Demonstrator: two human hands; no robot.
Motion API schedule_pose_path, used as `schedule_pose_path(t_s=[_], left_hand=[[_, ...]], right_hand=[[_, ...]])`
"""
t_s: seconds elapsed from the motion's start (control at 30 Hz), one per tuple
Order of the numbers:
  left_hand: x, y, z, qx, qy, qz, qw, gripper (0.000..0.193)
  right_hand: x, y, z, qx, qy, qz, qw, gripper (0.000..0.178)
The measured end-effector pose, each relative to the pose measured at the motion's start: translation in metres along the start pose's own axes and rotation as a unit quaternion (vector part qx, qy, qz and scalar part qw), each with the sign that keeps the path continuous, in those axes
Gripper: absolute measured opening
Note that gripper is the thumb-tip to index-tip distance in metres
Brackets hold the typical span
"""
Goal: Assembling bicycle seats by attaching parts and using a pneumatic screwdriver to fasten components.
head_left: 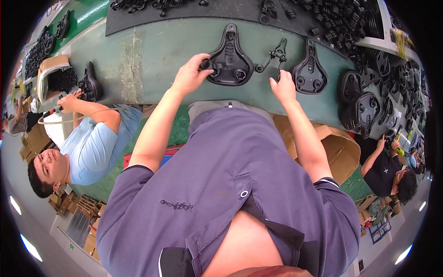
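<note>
A black bicycle saddle (229, 55) lies underside up on the green table, its narrow nose pointing away from me. At its left rear edge, my left hand (191, 75) pinches a small black cylindrical part (206, 64), blurred, perhaps a coil spring. To the right of the saddle lies a black metal saddle frame (276, 55) with bent rails. My right hand (284, 87) has its thumb and fingers closed at the near end of that frame. Another upturned saddle (310, 69) rests just beyond the right hand. The right fingertips partly hide the frame's end.
Black springs (334, 21) are heaped on a dark mat (212, 17) along the far side. More saddles (364, 108) are piled at the right. A cardboard box (334, 150) stands below the table edge. A co-worker in light blue (99, 152) works at the left, another person (385, 168) at the right.
</note>
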State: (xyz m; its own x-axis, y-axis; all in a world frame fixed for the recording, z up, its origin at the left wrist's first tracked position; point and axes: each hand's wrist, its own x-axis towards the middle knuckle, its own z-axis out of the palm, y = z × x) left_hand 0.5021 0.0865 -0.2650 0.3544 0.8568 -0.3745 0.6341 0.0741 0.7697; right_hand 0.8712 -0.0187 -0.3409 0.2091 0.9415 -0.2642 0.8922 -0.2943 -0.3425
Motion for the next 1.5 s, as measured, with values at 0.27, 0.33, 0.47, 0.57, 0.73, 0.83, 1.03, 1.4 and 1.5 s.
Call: schedule_pose_path(t_s=[0.27,0.33,0.47,0.57,0.73,0.83,1.03,1.4,1.5], left_hand=[[0.002,-0.014,0.032,0.178,-0.046,0.166,0.969,0.045],[0.005,-0.015,0.034,0.201,-0.059,0.170,0.963,0.046],[0.000,-0.019,0.033,0.207,-0.043,0.190,0.959,0.047],[-0.010,-0.014,0.030,0.162,-0.035,0.187,0.968,0.048],[-0.002,-0.011,0.032,0.127,-0.040,0.185,0.974,0.048],[-0.002,-0.015,0.029,0.124,-0.059,0.154,0.978,0.047],[0.004,-0.016,0.026,0.018,-0.063,0.091,0.994,0.049],[0.016,-0.026,0.025,-0.027,-0.094,0.077,0.992,0.048],[0.016,-0.024,0.026,-0.033,-0.090,0.069,0.993,0.048]], right_hand=[[-0.002,0.019,-0.009,-0.145,-0.083,-0.156,0.973,0.039],[0.002,0.013,-0.010,-0.155,-0.107,-0.135,0.973,0.042],[0.009,-0.018,-0.016,-0.102,-0.132,0.054,0.985,0.069],[0.025,-0.062,-0.023,0.054,0.018,0.182,0.982,0.099],[0.078,-0.057,-0.014,0.026,-0.052,0.254,0.966,0.092],[0.099,-0.062,-0.030,0.092,0.009,0.184,0.978,0.061],[0.123,-0.133,-0.074,0.663,-0.332,0.269,0.614,0.044],[0.155,-0.171,-0.048,0.108,-0.269,-0.015,0.957,0.038],[0.129,-0.206,-0.049,-0.023,-0.220,-0.115,0.968,0.047]])
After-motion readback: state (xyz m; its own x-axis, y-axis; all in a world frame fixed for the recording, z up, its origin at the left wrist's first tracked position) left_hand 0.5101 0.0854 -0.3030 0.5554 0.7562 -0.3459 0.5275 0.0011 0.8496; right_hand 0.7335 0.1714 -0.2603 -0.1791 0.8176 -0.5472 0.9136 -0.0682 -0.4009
